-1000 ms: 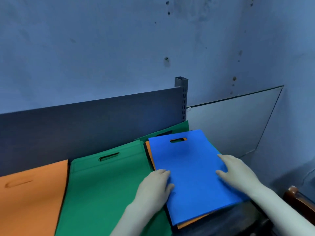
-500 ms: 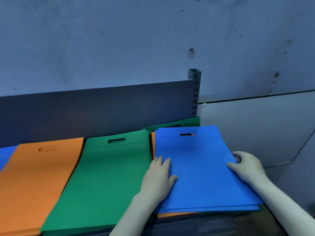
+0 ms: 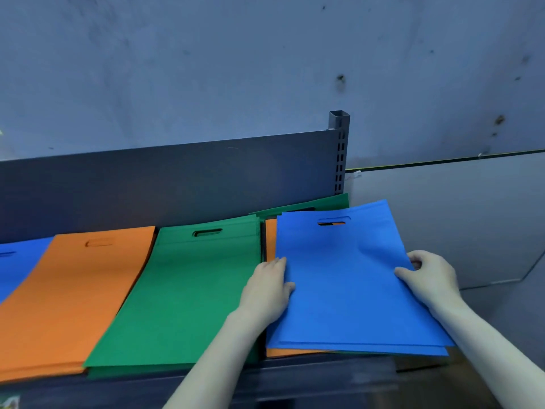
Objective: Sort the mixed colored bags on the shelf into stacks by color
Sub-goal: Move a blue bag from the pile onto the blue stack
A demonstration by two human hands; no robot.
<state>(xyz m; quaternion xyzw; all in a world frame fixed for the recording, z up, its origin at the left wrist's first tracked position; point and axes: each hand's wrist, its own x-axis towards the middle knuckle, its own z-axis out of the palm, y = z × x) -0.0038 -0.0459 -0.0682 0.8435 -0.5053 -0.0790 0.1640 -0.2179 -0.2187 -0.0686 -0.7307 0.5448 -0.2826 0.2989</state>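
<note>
A few blue bags [image 3: 345,278] lie on top of the mixed pile at the shelf's right end, with an orange bag [image 3: 270,240] and a green bag [image 3: 318,203] showing beneath. My left hand [image 3: 269,290] grips the blue bags' left edge, fingers tucked under it. My right hand [image 3: 429,274] grips their right edge, thumb on top. To the left lie a green stack [image 3: 182,290], an orange stack [image 3: 67,296] and a blue stack [image 3: 14,261] at the frame's left edge.
The dark grey shelf [image 3: 295,376] has a back panel [image 3: 165,184] and a slotted upright post [image 3: 339,149] at its right end. A pale board [image 3: 460,219] leans on the blue wall right of the shelf.
Both hands have shifted from lying flat on the blue bag to taking hold of the edges of the blue bags. The view has panned left, bringing in the far-left blue stack.
</note>
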